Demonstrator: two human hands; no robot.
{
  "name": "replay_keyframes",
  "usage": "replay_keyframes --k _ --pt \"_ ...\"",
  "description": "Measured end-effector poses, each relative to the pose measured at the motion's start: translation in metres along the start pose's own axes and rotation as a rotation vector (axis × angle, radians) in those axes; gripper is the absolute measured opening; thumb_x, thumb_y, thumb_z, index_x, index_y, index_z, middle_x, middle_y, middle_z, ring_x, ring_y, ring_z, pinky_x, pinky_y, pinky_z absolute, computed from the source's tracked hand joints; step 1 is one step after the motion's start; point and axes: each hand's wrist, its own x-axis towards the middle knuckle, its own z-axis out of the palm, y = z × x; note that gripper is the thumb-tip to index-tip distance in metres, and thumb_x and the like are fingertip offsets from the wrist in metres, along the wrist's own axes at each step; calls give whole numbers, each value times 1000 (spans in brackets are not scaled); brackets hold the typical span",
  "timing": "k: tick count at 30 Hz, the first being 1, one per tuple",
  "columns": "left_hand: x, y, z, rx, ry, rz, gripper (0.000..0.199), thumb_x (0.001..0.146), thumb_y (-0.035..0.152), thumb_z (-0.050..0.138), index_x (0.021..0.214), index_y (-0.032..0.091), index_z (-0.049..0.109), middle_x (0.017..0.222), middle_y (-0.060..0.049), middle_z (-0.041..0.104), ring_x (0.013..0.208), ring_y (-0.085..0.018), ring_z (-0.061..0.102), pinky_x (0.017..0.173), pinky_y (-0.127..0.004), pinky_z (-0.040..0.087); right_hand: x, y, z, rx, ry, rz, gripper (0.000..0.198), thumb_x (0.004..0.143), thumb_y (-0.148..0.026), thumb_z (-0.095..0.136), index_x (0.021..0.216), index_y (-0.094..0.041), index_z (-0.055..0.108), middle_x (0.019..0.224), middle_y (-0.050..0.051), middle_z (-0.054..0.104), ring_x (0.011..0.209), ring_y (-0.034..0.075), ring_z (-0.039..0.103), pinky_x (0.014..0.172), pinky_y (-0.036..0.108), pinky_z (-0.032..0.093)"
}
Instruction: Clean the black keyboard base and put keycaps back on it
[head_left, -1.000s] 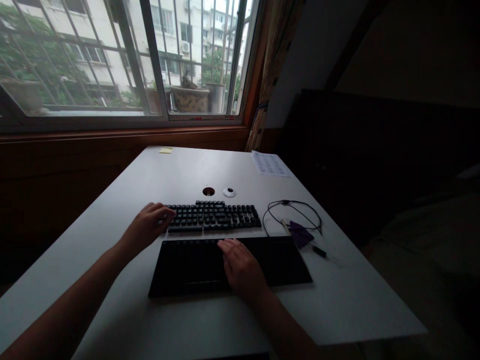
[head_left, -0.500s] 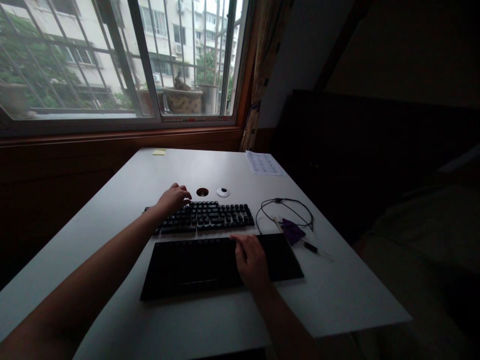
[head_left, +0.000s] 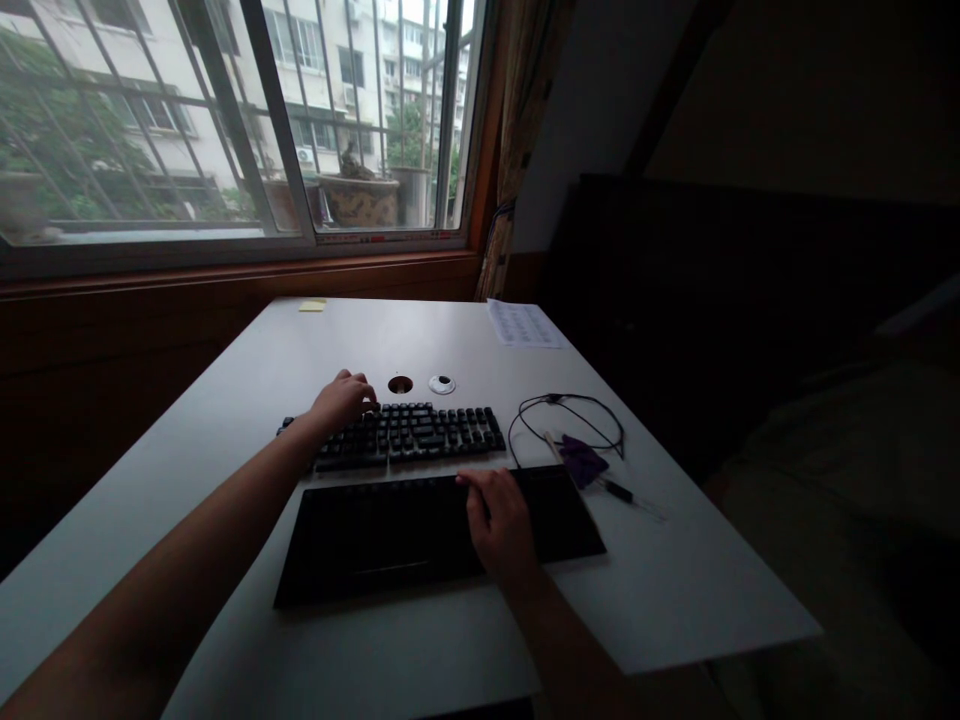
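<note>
Black keycaps lie in rows on the white desk, laid out like a keyboard, with pale gaps between some rows. My left hand is over their upper left part, its fingers bent down and closed at the tips. Whatever sits between those fingertips is too dark to make out. Nearer to me lies a wide black keyboard base, with what looks like a row of keys along its far edge. My right hand rests on it right of the middle, index finger reaching to that far edge and thumb apart.
Right of the base are a looped black cable, a purple cloth-like piece and a black-handled wire tool. Farther back on the desk are a round hole, a white ring cover, a printed sheet and yellow notes.
The view has shifted slightly, so everything sits a little further left. Both hands stay in nearly the same places; my left fingertips look slightly lower over the keycaps.
</note>
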Motion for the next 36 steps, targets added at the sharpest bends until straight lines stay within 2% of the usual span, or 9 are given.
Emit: replay_keyframes --k 11,23,28,36 --pt "2 -4 0 9 -6 -29 21 92 44 71 98 28 82 113 -8 71 105 -29 58 89 -35 49 1 2 -1 23 13 26 30 99 -9 47 116 -25 65 101 4 72 95 23 64 89 41 50" --pt "0 -4 -3 3 -14 -25 18 91 40 72 95 26 81 113 -10 70 105 -30 59 84 -35 52 2 0 -2 49 6 61 28 98 -10 47 112 -25 66 99 4 72 93 23 64 87 40 51" --pt "1 -1 0 8 -19 -28 17 91 35 71 102 26 79 117 -9 69 108 -30 58 86 -35 52 1 0 -2 60 -8 55 28 98 -9 47 111 -25 66 99 4 72 95 23 64 88 40 51" --pt "2 -7 3 -20 -37 -23 19 91 38 72 106 29 79 119 -8 69 108 -29 60 89 -35 51 2 -1 -2 57 10 64 28 99 -10 46 112 -25 65 99 4 73 94 23 65 88 41 51"
